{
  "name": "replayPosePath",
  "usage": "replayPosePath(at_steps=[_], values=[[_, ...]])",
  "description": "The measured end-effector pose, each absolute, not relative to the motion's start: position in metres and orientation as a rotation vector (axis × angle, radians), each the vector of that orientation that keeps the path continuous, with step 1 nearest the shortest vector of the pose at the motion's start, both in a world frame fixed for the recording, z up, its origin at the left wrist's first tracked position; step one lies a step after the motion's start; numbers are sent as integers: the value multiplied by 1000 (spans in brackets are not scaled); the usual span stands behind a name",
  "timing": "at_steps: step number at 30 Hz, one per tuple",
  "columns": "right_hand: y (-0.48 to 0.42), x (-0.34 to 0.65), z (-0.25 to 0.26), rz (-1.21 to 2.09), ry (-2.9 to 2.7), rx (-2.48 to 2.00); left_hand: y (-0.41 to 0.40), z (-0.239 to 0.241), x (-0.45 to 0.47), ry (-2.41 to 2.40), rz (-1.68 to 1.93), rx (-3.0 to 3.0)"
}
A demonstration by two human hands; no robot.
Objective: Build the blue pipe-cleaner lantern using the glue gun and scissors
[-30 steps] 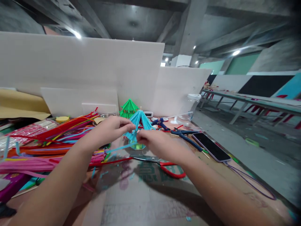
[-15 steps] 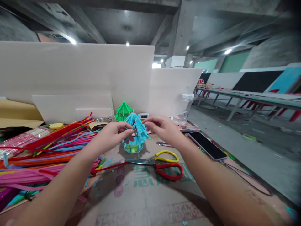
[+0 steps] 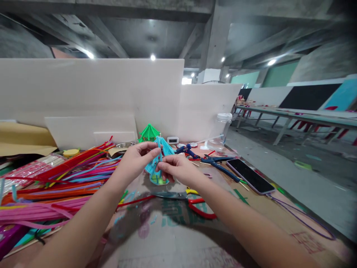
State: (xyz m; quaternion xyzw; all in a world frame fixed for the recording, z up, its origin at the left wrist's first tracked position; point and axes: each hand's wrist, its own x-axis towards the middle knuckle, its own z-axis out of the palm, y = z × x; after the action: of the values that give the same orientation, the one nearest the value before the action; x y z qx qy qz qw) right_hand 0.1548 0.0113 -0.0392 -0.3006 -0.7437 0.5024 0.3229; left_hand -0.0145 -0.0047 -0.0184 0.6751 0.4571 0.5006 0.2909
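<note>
A small pavilion model (image 3: 167, 149) with a roof of light blue pipe cleaners stands on the cardboard; its pale green base (image 3: 158, 181) shows below. At the left of the roof, my left hand (image 3: 141, 159) is closed, thumb and fingers pinching a blue pipe cleaner near the top. My right hand (image 3: 178, 168) is in front of the model, its fingertips closed on the lower part of a blue pipe cleaner. The fingers hide much of the roof's front. Nearer to me lie scissors (image 3: 173, 195) with one yellow and one red handle loop.
Bundles of coloured pipe cleaners (image 3: 75, 186) cover the left side. Behind the model are a green-roofed model (image 3: 150, 133) and a small digital display (image 3: 172, 140). To the right lie a blue glue gun (image 3: 187, 150), pliers (image 3: 220, 165) and a phone (image 3: 250, 176); a clear jar (image 3: 221, 128) stands behind.
My right hand has come down and left from the roof's right side to its front. My left hand stays by the roof, fingers now pinched near its top. The view has shifted slightly.
</note>
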Motion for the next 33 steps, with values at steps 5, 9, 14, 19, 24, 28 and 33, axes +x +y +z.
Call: replayPosePath(at_steps=[5,9,14,19,24,28,33], values=[[6,156,-35,1082,-2133,-903,-9,-14,-16,1254,1415,1875],[6,160,-33,1096,-2201,-919,-13,-14,-14,1258,1384,1943],[12,166,-29,1314,-2021,-747,-10,-10,-19,1297,1377,1947],[20,168,-17,1286,-1923,-682,-2,21,-17,1340,1298,2054],[20,173,-6,1191,-1973,-705,11,41,-14,1410,1365,2152],[20,190,-10,1086,-2064,-793,20,31,-17,1455,1414,2062],[18,205,-15,982,-2091,-858,26,22,-22,1525,1368,2115]])
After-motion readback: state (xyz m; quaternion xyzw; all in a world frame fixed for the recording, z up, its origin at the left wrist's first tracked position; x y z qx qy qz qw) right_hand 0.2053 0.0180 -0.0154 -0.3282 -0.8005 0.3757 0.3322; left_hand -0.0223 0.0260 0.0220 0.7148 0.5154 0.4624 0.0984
